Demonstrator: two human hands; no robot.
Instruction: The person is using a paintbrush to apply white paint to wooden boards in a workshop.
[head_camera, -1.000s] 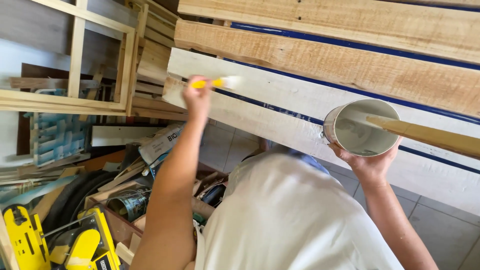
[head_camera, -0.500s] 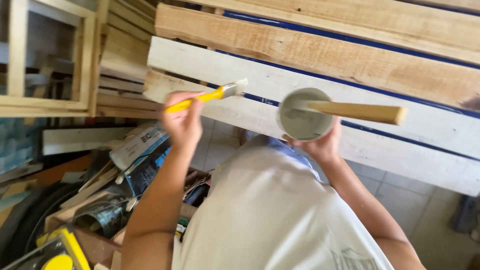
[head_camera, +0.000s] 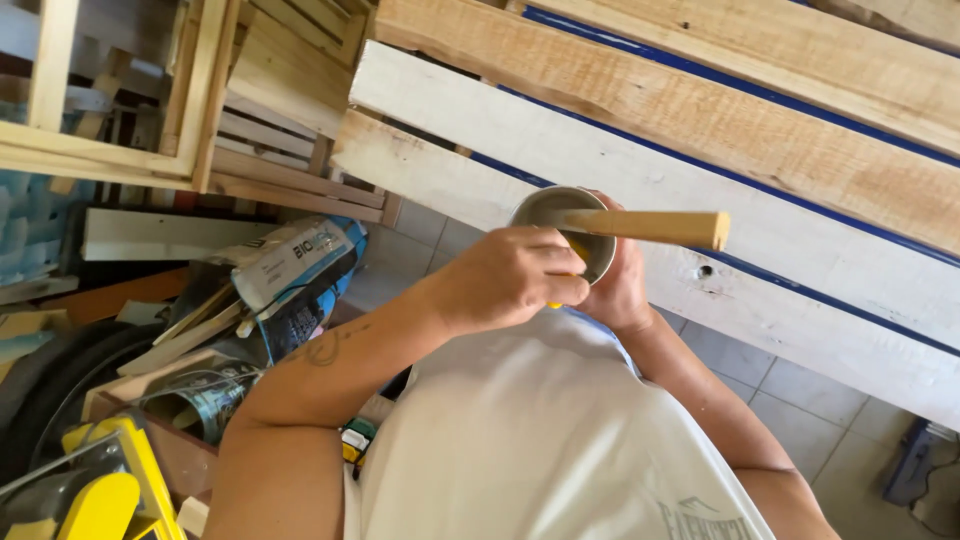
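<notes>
My left hand (head_camera: 505, 275) is closed around a yellow-handled paintbrush (head_camera: 578, 248), whose head is down inside a small metal can (head_camera: 548, 207). My right hand (head_camera: 622, 290) grips the can from behind and holds it in front of my chest. A wooden stick (head_camera: 650, 227) juts out of the can to the right. Behind the can leans a white-painted plank (head_camera: 640, 165). The brush bristles are hidden inside the can.
Bare wooden planks (head_camera: 700, 105) with blue edges lean above the white ones. Wooden frames (head_camera: 120, 150) stand at the upper left. Below them are a printed bag (head_camera: 300, 262), a box with tins (head_camera: 200, 405) and a yellow tool (head_camera: 105, 495). A grey tiled floor (head_camera: 800, 400) shows at the right.
My left hand has brought the brush away from the white plank and down into the can. The can has moved left, closer to my chest.
</notes>
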